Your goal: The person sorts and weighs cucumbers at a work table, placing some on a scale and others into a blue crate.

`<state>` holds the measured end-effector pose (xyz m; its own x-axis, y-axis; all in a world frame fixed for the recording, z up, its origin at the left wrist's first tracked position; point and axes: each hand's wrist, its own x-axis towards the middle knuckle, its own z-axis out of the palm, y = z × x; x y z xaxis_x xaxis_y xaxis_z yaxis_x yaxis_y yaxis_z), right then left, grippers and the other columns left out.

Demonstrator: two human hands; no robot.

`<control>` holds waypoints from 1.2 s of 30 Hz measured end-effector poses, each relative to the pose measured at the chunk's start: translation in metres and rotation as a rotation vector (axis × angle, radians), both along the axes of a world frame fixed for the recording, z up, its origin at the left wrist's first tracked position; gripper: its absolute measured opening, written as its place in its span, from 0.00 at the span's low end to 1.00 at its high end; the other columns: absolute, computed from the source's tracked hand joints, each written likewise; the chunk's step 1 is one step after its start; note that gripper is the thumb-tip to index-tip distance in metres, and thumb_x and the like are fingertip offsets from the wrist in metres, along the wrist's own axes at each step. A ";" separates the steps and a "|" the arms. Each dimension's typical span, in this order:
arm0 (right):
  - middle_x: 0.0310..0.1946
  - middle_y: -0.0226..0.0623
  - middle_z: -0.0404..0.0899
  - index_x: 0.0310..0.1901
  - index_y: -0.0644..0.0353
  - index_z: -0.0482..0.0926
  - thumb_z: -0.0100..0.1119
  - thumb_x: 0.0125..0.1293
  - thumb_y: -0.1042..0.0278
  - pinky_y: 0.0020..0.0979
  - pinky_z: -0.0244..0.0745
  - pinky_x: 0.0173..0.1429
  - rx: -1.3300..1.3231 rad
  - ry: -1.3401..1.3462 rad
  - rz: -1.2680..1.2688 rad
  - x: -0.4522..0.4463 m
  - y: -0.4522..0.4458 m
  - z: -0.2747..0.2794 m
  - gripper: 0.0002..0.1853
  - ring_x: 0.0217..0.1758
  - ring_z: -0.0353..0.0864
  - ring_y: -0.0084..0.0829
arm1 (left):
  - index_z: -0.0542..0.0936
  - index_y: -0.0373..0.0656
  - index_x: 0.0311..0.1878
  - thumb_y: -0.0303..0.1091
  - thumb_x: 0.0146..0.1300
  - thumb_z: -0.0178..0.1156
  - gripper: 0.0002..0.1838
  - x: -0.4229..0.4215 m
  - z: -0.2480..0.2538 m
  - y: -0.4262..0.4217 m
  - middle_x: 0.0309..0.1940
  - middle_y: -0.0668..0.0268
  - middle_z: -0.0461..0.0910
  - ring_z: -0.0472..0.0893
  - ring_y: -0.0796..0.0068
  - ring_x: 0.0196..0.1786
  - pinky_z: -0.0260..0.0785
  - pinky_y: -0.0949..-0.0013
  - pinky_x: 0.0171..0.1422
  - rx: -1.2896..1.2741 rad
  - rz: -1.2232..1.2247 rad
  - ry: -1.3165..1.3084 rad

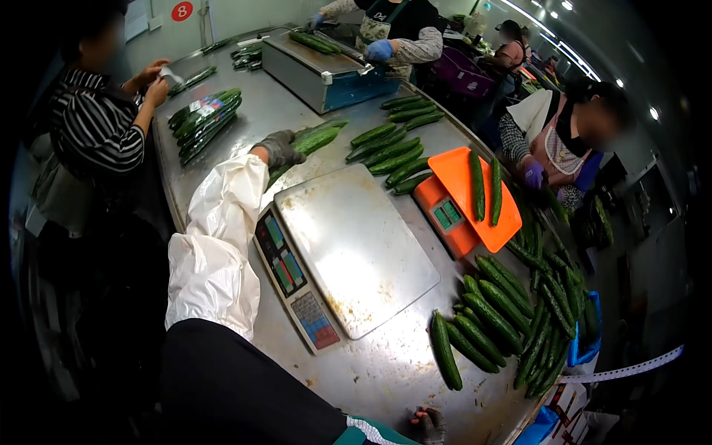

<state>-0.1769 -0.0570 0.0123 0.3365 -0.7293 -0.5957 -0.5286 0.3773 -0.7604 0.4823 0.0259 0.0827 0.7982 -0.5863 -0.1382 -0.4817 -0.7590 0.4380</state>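
Note:
My left hand (280,148), in a grey glove, reaches past the far left corner of the scale. Its fingers are closed over several green cucumbers (317,138), which stick out to its right; the grip itself is partly hidden. At the bottom edge, my right hand (428,425) shows only in part, dark-gloved with bare fingertips. Those fingers look loosely curled and slightly apart, with nothing visible in them. Between my hands lies the large scale (360,245), its metal plate bare and its display facing left. Loose cucumbers (489,311) are heaped to the right.
An orange scale (475,194) carries two cucumbers on its tray. Rows of cucumbers (389,148) lie behind it. Wrapped cucumbers (206,119) lie far left, near a person in a striped top (100,119). A wrapping machine (319,70) stands at the back; other people work around the metal table (378,371).

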 end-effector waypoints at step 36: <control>0.30 0.33 0.76 0.44 0.66 0.72 0.49 0.62 0.68 0.23 0.70 0.36 -0.042 -0.113 -0.008 -0.024 -0.006 -0.032 0.12 0.28 0.75 0.22 | 0.67 0.40 0.56 0.42 0.53 0.60 0.28 0.080 -0.054 0.017 0.35 0.63 0.77 0.73 0.77 0.36 0.66 0.72 0.43 -0.261 0.075 -0.163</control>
<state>-0.2013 -0.0629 -0.0198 0.3935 -0.7560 -0.5230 -0.4354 0.3478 -0.8304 0.5627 0.0425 0.0285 0.8397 -0.5241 0.1423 -0.5086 -0.6670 0.5444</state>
